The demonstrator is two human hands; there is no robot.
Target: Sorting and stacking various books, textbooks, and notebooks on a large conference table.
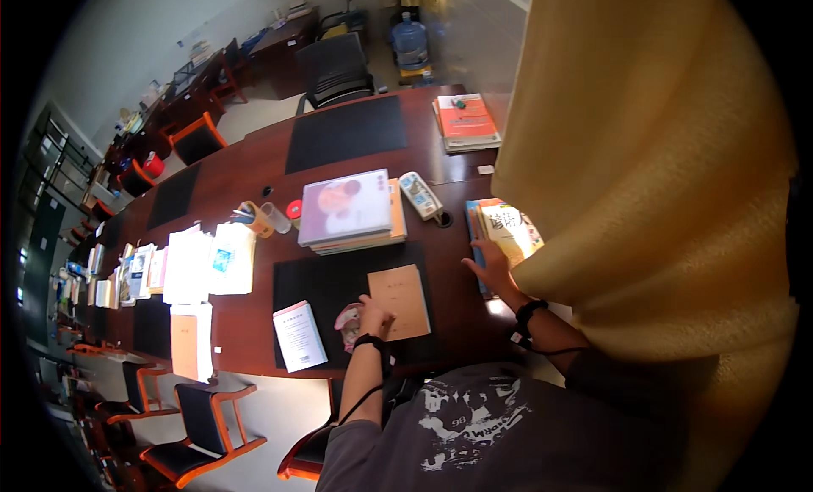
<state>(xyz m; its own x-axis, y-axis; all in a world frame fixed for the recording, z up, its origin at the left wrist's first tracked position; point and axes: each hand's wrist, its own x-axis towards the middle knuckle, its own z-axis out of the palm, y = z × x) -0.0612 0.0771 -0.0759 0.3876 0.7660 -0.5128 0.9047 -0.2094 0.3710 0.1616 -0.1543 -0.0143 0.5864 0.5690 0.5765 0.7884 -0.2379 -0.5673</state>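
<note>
My left hand (376,318) is over the left edge of a brown-covered booklet (403,301) on a black desk mat. A pink and white pouch or packet (348,327) lies right beside its fingers; whether they grip it is hidden. At the right, my right hand (497,271) rests against a stack of books (508,224) with a yellow and white cover on top. Its thumb stands apart from the fingers. The curtain covers part of that stack. A white booklet (300,336) lies left of the pouch.
A yellow curtain (635,143) hangs close over the right side. Behind the mat are a book stack (346,206), a white power strip (420,195), a red-lidded jar (294,209), a clear cup (276,217) and a pen holder (257,220). Papers (187,263) lie leftward. Chairs (203,422) line the table.
</note>
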